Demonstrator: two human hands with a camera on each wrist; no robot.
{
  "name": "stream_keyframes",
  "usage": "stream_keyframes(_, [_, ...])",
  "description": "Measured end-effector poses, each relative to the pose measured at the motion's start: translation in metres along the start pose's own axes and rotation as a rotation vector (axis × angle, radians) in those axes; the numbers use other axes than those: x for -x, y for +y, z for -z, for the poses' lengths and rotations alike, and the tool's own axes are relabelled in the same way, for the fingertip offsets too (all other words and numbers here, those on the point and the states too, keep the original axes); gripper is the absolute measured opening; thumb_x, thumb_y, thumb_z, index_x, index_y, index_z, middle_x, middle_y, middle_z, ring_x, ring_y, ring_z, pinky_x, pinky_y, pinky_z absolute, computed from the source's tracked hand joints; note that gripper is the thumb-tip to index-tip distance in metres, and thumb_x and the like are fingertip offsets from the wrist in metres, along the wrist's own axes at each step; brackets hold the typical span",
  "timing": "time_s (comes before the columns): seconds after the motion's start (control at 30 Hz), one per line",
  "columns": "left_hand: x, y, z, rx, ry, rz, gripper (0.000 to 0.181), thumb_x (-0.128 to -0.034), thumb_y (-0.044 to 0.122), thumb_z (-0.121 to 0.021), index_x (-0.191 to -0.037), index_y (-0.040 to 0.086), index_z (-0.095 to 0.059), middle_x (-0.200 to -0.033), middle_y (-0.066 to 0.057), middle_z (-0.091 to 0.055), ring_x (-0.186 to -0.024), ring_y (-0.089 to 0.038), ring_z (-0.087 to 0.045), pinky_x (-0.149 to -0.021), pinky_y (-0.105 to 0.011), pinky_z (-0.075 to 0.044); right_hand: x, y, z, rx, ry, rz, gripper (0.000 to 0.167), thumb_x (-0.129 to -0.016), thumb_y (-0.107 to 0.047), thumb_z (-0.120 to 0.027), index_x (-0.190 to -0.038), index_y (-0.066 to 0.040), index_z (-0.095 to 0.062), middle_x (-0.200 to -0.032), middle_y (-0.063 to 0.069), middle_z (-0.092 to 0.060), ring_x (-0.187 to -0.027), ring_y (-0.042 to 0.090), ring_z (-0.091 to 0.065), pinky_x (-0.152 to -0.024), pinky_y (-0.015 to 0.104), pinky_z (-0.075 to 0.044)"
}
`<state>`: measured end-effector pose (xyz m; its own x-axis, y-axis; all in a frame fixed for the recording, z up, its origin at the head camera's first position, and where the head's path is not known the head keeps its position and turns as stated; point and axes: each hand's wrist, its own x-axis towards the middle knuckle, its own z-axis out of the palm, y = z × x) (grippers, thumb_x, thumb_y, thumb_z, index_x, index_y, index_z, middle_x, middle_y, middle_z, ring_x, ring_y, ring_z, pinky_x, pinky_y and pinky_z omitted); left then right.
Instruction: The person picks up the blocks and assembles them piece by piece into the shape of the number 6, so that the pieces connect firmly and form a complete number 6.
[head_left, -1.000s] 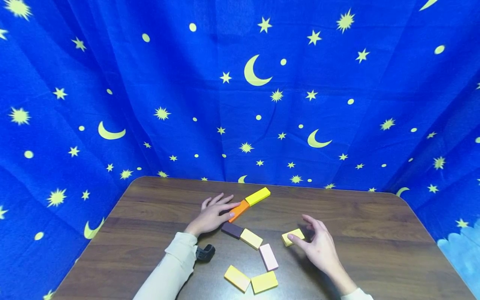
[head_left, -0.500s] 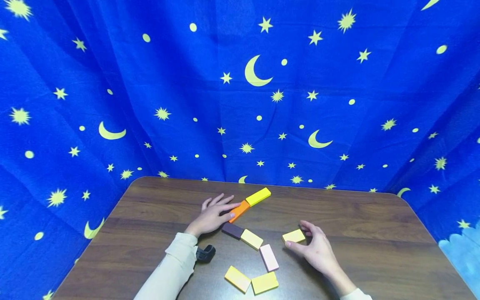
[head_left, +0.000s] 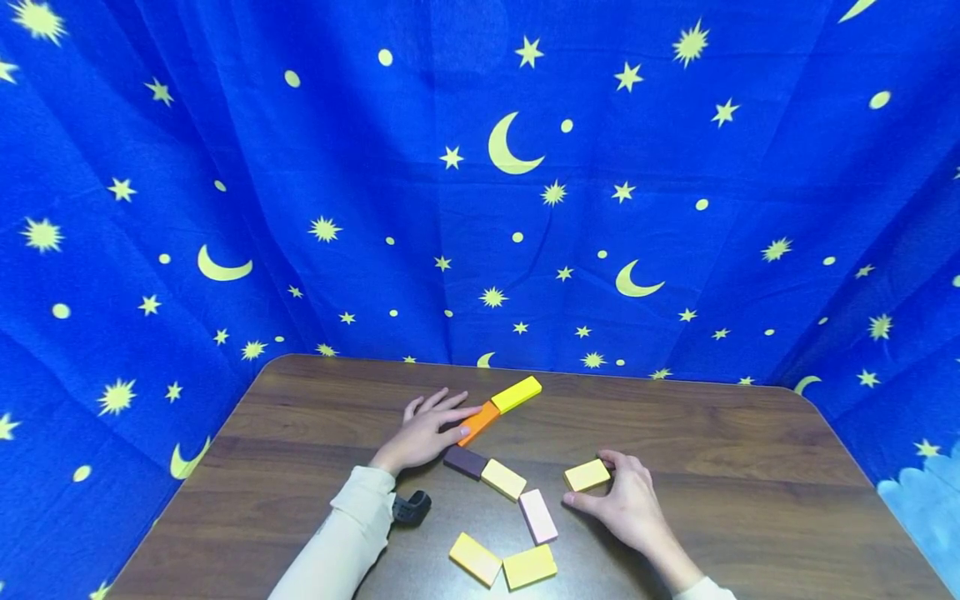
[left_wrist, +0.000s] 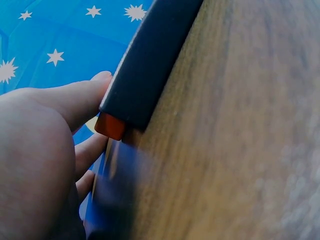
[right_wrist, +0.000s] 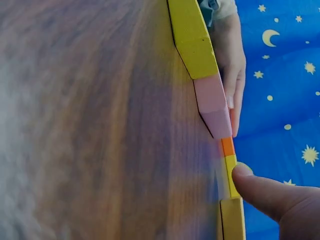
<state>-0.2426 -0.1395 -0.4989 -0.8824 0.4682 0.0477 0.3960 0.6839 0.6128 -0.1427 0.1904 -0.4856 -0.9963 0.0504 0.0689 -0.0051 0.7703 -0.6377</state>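
My left hand [head_left: 422, 433] lies with fingers spread at the left side of an orange block [head_left: 480, 423]; thumb and index finger rest on it. Its far end meets a bright yellow block [head_left: 517, 394]. In the left wrist view a dark block [left_wrist: 150, 65] hides most of the orange one. Right of the middle, a pale yellow block [head_left: 587, 475] lies flat beside my right hand [head_left: 633, 504]. The right index finger is at its far right corner, while the thumb [right_wrist: 265, 192] stands off its near side, leaving a gap.
A cream block [head_left: 503, 479] adjoins the dark one, followed by a pink block [head_left: 538, 516]. Two yellow blocks [head_left: 476, 559] lie nearer the front. A black band is around the left wrist. Behind the wooden table [head_left: 712, 450] hangs a blue star-patterned cloth [head_left: 375, 167].
The right thumb has slid off the pale yellow block toward the near side, and the right fingers have drawn slightly nearer. The left hand and the blocks look unmoved.
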Motion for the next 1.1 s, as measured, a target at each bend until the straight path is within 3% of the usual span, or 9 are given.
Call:
stream_keyframes(0.47, [-0.0001, -0.0003, -0.0019, 0.005, 0.017, 0.001, 0.042, -0.1028, 0.043, -0.055, -0.142, 0.029, -0.060, -0.159, -0.002, -0.040, -0.152, -0.034, -0.018, -0.115, -0.064, -0.001, -0.0014, -0.0041, -0.0024, 0.043, 0.011, -0.045, 0.090, -0.060, -0.041, -0.096, -0.124, 0.011, -0.058, -0.115, 0.026, -0.060, -0.113, 0.044, -0.053, -0.094, 0.059, -0.044])
stream_keyframes(1.1, [0.0005, -0.0007, -0.0015, 0.005, 0.019, -0.007, 0.042, -0.1028, 0.041, -0.055, -0.142, 0.029, -0.059, -0.159, -0.001, -0.040, -0.152, -0.033, -0.018, -0.115, -0.063, 0.000, -0.0003, -0.0018, -0.0027, 0.054, 0.060, 0.010, 0.082, -0.065, -0.042, -0.093, -0.119, 0.011, -0.062, -0.111, 0.024, -0.064, -0.108, 0.042, -0.059, -0.091, 0.056, -0.047])
